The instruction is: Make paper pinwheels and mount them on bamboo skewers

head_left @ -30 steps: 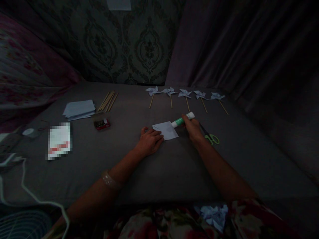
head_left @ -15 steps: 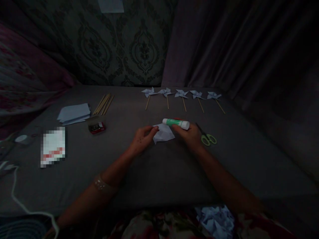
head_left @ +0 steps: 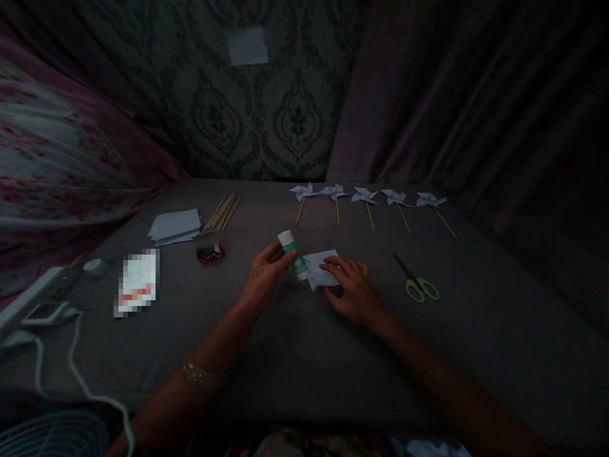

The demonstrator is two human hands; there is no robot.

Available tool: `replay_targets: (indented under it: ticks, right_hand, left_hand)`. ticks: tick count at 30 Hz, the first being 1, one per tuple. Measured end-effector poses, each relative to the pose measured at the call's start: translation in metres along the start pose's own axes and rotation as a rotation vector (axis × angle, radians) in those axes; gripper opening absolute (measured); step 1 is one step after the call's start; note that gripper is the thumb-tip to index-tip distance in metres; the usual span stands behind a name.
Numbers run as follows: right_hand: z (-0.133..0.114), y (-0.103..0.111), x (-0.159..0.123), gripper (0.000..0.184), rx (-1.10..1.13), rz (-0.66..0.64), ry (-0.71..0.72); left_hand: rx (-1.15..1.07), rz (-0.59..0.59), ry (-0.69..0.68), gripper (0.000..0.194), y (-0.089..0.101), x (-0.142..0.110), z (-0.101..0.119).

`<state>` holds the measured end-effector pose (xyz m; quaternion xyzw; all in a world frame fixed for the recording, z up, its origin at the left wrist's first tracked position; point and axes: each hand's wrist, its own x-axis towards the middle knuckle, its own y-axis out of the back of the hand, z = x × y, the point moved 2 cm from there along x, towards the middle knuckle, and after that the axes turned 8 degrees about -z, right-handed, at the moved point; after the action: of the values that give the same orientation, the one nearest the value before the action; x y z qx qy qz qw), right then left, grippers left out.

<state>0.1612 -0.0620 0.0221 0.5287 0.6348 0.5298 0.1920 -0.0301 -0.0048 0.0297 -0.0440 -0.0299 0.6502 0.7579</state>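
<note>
My left hand point(head_left: 266, 273) is closed around a green and white glue stick point(head_left: 299, 261), which tilts with its white end up. Beside it, my right hand point(head_left: 354, 289) grips a folded piece of white paper point(head_left: 321, 268), fingers over the top and thumb at the near edge. The paper's left corner is close to the lower end of the glue stick; I cannot tell whether they touch. To the right of my right hand lie scissors point(head_left: 416, 282) with light green handles, blades pointing away.
Several paper pinwheels point(head_left: 365, 195) on sticks lie along the back. Left of them are loose wooden sticks point(head_left: 223, 211), a paper stack point(head_left: 175, 225), a small red box point(head_left: 210, 252) and a blurred white packet point(head_left: 137, 279). A white cable point(head_left: 76, 355) runs down the left side.
The glue stick has passed from my right hand to my left. My right hand has taken hold of the paper, which my left hand held before. The whole view has shifted.
</note>
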Motion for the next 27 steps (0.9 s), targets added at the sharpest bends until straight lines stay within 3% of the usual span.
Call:
replay_targets:
  ticks: [7, 14, 21, 27]
  right_hand:
    - [0.015, -0.01, -0.011, 0.02, -0.02, -0.015, -0.031]
    - [0.017, -0.013, -0.004, 0.008, -0.047, -0.029, 0.044]
    - [0.016, -0.016, 0.001, 0.008, -0.045, -0.024, 0.071]
    - [0.016, -0.015, -0.004, 0.009, -0.021, -0.014, 0.05]
  left_hand:
    - [0.119, 0.136, -0.156, 0.048, 0.041, 0.011, 0.006]
    - [0.307, 0.295, -0.233, 0.045, 0.076, 0.021, 0.004]
    - [0.401, 0.427, -0.295, 0.045, 0.099, 0.023, 0.001]
    - [0.501, 0.524, -0.302, 0.043, 0.106, 0.025, 0.003]
